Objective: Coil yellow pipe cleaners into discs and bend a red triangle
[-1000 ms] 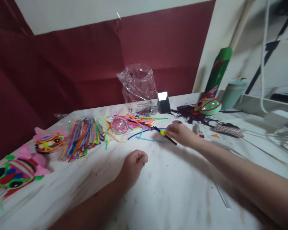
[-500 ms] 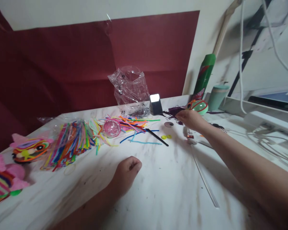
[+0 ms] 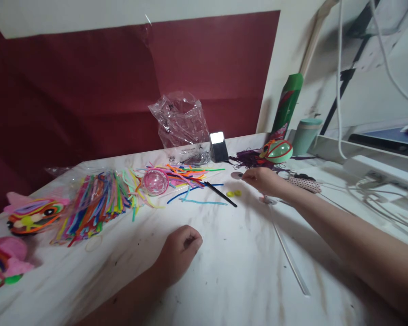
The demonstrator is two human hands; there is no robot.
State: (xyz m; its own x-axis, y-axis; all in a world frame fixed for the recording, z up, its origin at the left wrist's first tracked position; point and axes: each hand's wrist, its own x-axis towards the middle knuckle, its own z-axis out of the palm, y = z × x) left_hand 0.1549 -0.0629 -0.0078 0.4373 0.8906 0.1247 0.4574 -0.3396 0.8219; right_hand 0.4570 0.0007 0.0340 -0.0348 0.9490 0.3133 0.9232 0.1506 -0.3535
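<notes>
My left hand (image 3: 180,251) rests on the white marbled table, its fingers curled closed and nothing showing in them. Farther off, my right hand (image 3: 261,179) has its fingertips pinched together at the right edge of a small flat disc with a dark spot, like a googly eye (image 3: 237,175). Whether anything sits between those fingertips is hidden. Two yellow pieces (image 3: 234,193) lie just in front of the disc. Left of them are a black stick (image 3: 221,194) and loose pipe cleaners (image 3: 204,202). A glue gun (image 3: 304,183) lies partly behind my right forearm, a clear glue stick (image 3: 292,258) nearer me.
At left are a bundle of coloured pipe cleaners (image 3: 91,203), a pink clear ball (image 3: 155,182) and decorated pink figures (image 3: 37,213). A plastic bag (image 3: 182,122), dark device (image 3: 219,147), purple tassels (image 3: 246,158), green ball (image 3: 280,151), green bottle (image 3: 287,106) and cup (image 3: 307,137) stand behind.
My right hand has come back from the purple tassels, nearer and down to the disc. My left hand stays closed in nearly the same place. The view has shifted slightly.
</notes>
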